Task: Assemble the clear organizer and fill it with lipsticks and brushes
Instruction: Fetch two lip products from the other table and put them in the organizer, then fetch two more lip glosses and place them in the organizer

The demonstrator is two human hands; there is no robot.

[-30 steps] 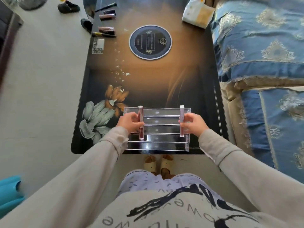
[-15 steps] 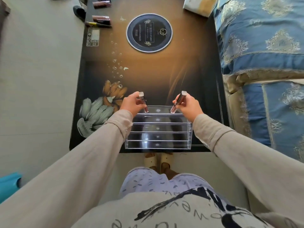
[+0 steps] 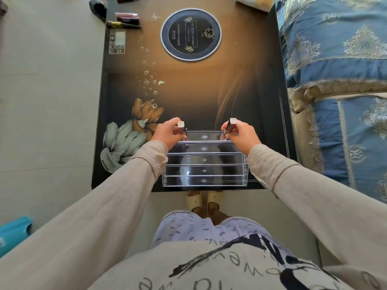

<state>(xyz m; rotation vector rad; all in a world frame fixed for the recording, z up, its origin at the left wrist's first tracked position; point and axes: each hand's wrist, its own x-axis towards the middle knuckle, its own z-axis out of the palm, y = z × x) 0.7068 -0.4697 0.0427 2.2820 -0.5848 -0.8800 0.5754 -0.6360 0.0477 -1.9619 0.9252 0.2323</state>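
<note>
A clear tiered organizer [image 3: 204,164] with several long rows stands at the near edge of the dark table [image 3: 230,97]. My left hand [image 3: 168,132] grips a lipstick tube [image 3: 182,130] upright, its lower end in the far row at the left. My right hand [image 3: 243,133] holds a second lipstick tube [image 3: 228,129], tilted, with its lower end in the same far row at the right. More lipsticks [image 3: 127,16] and a thin brush or pencil [image 3: 123,24] lie at the table's far left corner.
A round dark disc [image 3: 191,34] lies on the far middle of the table. A bed with a blue patterned cover [image 3: 339,80] runs along the right. A cloth bundle [image 3: 255,3] sits at the far right corner. Slippered feet [image 3: 204,200] show below the table edge.
Both hands lifted the two lipstick tubes from lying across the organizer's rows and stood them up at the far row. The camera moved closer and tilted down.
</note>
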